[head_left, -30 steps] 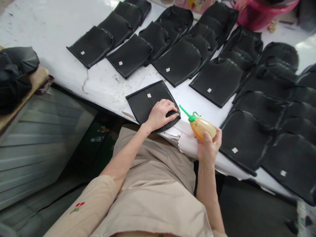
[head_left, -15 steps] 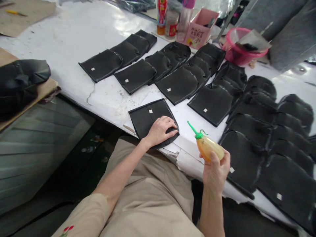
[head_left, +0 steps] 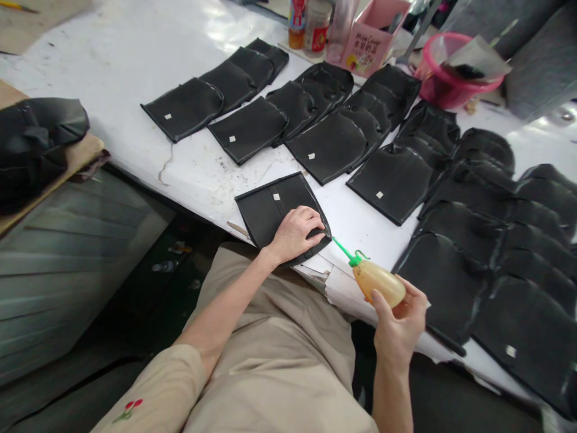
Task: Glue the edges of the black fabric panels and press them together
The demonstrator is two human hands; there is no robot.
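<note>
Firstly, the right hand (head_left: 401, 313) gripped a squeeze bottle (head_left: 381, 284), yellowish contents showing through its wall, its green nozzle (head_left: 343, 249) aimed at the edge of a black panel (head_left: 259, 211); contact could not be confirmed. That panel lay near the front of the desk (head_left: 112, 78) under the left hand (head_left: 295, 233), fingers bent; whether they pinched it could not be told. Farther back, a pink basin (head_left: 433, 84) contained a greyish sheet (head_left: 478, 59), and a pink box (head_left: 367, 43) a grey object (head_left: 396, 23).
</note>
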